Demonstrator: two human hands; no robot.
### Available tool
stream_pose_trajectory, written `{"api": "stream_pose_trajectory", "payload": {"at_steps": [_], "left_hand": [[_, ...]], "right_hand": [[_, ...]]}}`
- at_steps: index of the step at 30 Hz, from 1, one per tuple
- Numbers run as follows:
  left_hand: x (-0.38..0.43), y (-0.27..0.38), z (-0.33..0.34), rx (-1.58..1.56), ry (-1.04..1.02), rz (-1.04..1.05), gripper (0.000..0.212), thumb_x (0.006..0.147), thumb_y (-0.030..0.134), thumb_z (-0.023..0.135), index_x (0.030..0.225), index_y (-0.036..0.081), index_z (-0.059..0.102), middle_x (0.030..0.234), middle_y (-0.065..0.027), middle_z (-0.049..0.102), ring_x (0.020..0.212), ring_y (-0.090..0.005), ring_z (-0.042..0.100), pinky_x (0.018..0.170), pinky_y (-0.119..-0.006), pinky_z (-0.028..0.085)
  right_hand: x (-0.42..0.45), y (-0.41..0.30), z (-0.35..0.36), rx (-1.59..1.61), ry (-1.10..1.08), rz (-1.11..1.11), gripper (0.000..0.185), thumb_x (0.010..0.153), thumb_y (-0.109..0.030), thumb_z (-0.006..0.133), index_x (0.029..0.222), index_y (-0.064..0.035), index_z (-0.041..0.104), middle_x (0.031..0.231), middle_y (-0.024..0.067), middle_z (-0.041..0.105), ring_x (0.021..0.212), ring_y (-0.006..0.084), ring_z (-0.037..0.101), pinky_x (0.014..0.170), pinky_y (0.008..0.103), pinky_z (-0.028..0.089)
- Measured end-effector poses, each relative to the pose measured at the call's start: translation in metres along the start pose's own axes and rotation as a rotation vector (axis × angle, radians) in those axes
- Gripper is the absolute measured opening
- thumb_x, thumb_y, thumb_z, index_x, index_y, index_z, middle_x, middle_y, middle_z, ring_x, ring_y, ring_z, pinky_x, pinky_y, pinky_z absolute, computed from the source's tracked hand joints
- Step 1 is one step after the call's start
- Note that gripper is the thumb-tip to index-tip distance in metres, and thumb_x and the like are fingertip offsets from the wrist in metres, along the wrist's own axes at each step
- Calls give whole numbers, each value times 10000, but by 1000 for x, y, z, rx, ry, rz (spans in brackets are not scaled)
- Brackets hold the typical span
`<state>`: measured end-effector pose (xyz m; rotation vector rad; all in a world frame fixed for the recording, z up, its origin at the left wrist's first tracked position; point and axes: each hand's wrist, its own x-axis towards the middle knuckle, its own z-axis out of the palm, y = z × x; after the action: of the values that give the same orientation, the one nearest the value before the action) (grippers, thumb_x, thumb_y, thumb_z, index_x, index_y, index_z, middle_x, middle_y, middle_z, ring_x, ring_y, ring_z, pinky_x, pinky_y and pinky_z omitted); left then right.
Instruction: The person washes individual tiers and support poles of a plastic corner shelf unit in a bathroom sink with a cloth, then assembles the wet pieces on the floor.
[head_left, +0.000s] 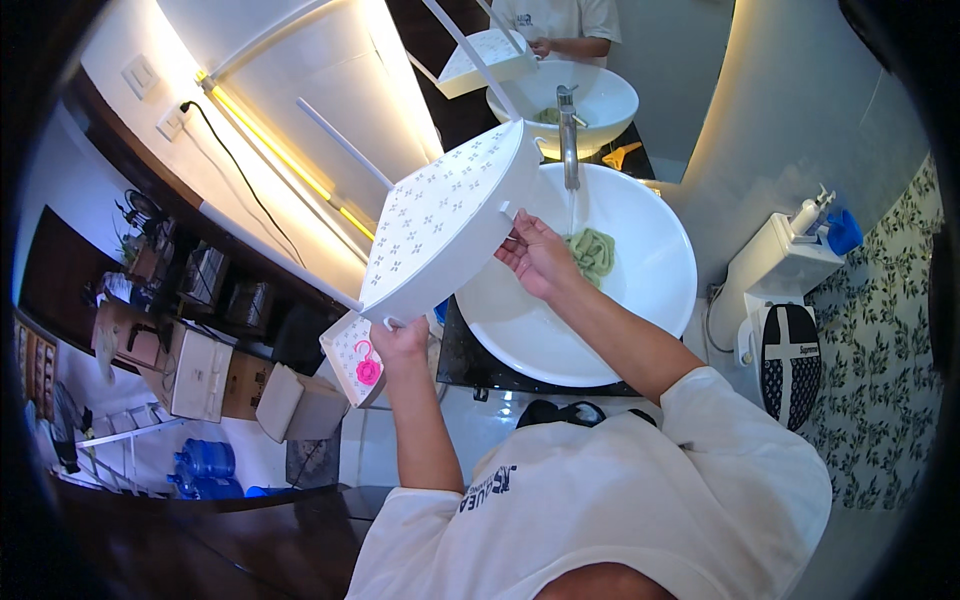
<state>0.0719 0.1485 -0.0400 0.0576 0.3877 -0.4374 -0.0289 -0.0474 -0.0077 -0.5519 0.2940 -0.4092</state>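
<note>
A white plastic corner shelf tier (439, 202) with cut-out flower patterns and white posts is held up, tilted, left of the basin. My left hand (403, 343) grips its near corner beside a small hook. At the front wall, my right hand (534, 253) has its thumb by another hook (508, 211), fingers loosely curled; whether it grips the shelf is unclear. Below the left hand, a lower tier (334, 341) carries a pink rose-shaped hook (367, 371). Water runs from the faucet (568, 139) into the white vessel basin (652, 277), where a crumpled green cloth (592, 255) lies.
The basin stands on a black counter (469, 364) before a mirror (667, 90). An orange object (621, 155) lies behind it. To the right is a toilet (772, 262) with a pump bottle (808, 214) and blue dipper (845, 232). Left are a plugged-in cord (240, 172) and boxes (202, 371).
</note>
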Motion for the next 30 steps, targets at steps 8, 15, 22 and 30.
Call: {"api": "stream_pose_trajectory", "payload": {"at_steps": [8, 15, 22, 30], "left_hand": [[-1, 0, 0, -37, 95, 48, 347, 886, 204, 386, 1168, 16, 462, 1170, -139, 506, 1077, -289, 493, 864, -462, 439], [10, 12, -11, -136, -19, -129, 358, 915, 205, 301, 1171, 6, 450, 1194, -143, 489, 1099, -285, 473, 882, -442, 422], [20, 25, -19, -174, -14, -242, 333, 907, 227, 324, 1094, 6, 490, 1105, -149, 532, 1008, -278, 525, 806, -433, 466], [25, 25, -27, -260, -9, -324, 326, 904, 224, 344, 1074, 0, 509, 1068, -143, 555, 987, -274, 540, 800, -429, 471]], "right_hand": [[2, -5, 6, 97, -17, 64, 226, 851, -275, 546, 988, -105, 488, 892, 33, 566, 797, 162, 547, 737, 308, 458], [5, -8, 6, 47, -56, 25, 222, 842, -237, 566, 995, -95, 489, 912, 38, 569, 796, 167, 551, 720, 312, 468], [2, -7, 4, 85, -94, 32, 215, 824, -177, 590, 994, -90, 490, 858, 31, 562, 775, 167, 548, 696, 304, 474], [-1, -4, 21, 98, -57, 47, 227, 835, -223, 577, 992, -86, 486, 883, 34, 570, 829, 169, 554, 756, 318, 459]]}}
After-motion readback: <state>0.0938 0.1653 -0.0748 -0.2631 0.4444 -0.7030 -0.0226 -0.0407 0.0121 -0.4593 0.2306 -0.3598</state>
